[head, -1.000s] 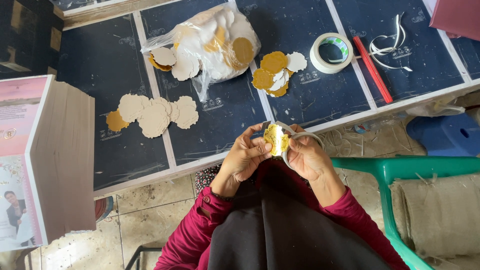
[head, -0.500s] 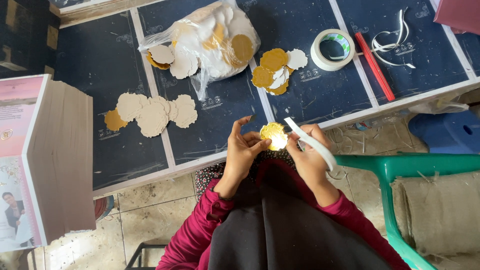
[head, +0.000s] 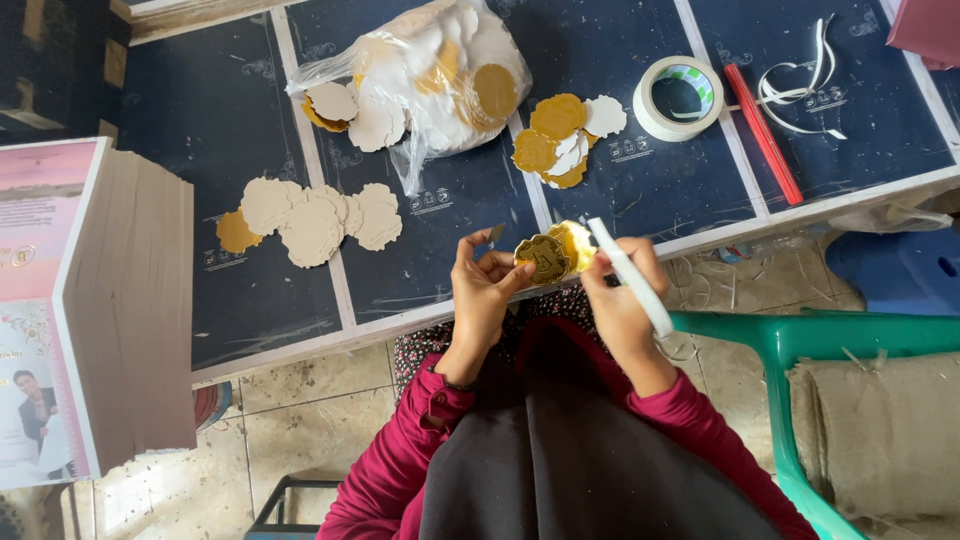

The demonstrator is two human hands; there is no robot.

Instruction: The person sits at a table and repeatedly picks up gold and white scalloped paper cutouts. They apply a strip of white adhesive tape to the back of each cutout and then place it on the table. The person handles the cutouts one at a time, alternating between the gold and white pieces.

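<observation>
- Our left hand pinches a gold scalloped disc between thumb and fingers, just past the tabletop's near edge
- Our right hand closes on a white strip, seemingly touching the disc

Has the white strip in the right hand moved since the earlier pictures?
Yes. The white strip has been drawn out from between the hands and now slants down to the right, toward the green plastic chair.
</observation>
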